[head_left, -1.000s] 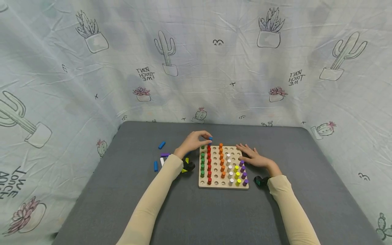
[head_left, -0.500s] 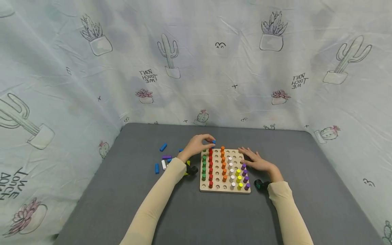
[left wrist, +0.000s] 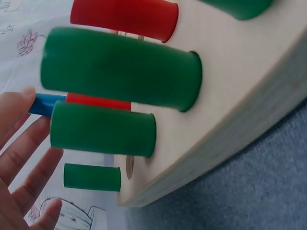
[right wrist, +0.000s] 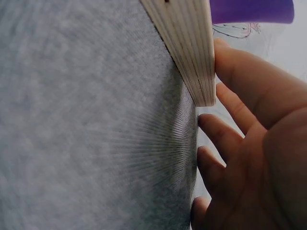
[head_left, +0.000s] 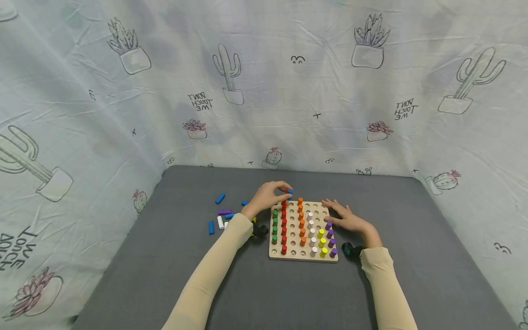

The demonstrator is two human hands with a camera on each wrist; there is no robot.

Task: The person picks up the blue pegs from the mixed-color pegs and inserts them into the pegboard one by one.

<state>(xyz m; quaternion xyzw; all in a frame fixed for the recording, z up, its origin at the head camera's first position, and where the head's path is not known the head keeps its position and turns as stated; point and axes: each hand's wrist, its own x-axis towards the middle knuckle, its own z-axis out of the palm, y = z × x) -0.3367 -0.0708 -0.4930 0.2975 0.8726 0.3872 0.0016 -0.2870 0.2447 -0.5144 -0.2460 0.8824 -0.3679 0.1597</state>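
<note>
I judge I'm mid-placement: my left hand [head_left: 268, 198] pinches a blue peg [head_left: 290, 191] above the pegboard's [head_left: 303, 256] far edge at frame centre, right hand [head_left: 348, 219] spread flat steadying it; lowering into an empty hole follows.

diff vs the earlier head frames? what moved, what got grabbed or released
Little changed. The left hand kept its pinch on the blue peg and carried it slightly right along the far edge of the peg board, past the red column toward the empty column beside it. Nothing was grabbed or released. The right hand stayed flat against the board's right edge; the seated pegs and the loose pegs on the table kept their places.
</note>
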